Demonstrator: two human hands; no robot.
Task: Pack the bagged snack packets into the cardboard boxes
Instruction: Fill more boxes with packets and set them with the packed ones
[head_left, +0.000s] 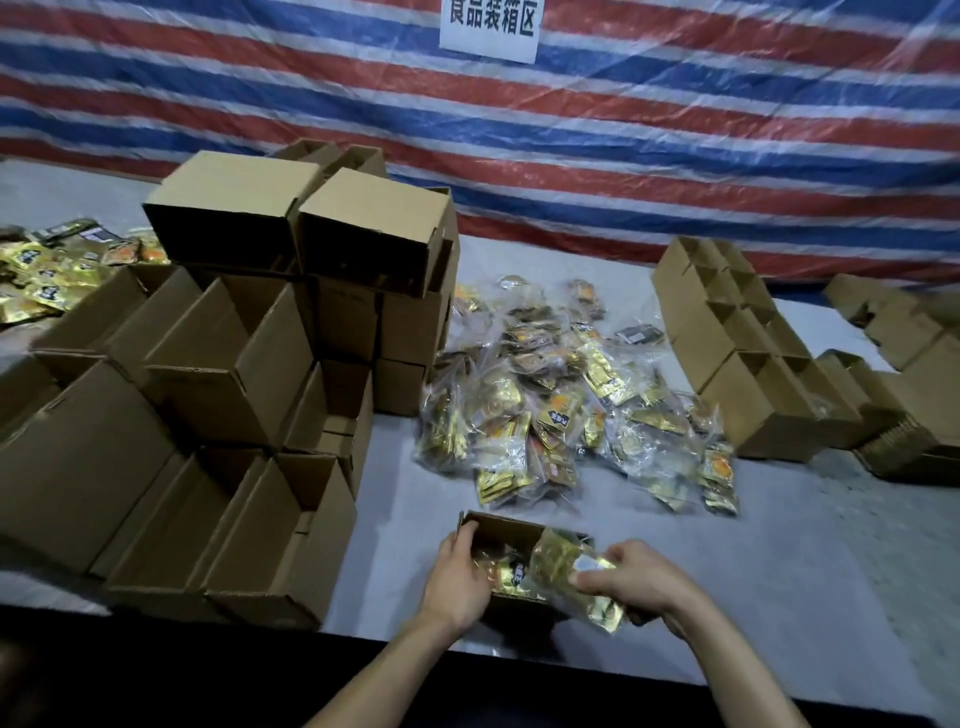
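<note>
Head view: my left grip (460, 577) holds a part-filled box (501, 529), my right grip (631, 577) a snack bag (563, 571); a pile (561, 405) waits on the worktop (779, 545).

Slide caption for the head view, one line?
Left hand holds the cardboard box; right hand feeds in a snack bag.

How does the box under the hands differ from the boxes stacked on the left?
The box under the hands already holds gold packets; the stacked boxes show bare interiors where visible. The box under the hands sits alone, gripped by the left hand, with the right hand holding a bag of packets at its rim; the stacked boxes are piled, untouched. Both are plain brown cardboard.
</note>
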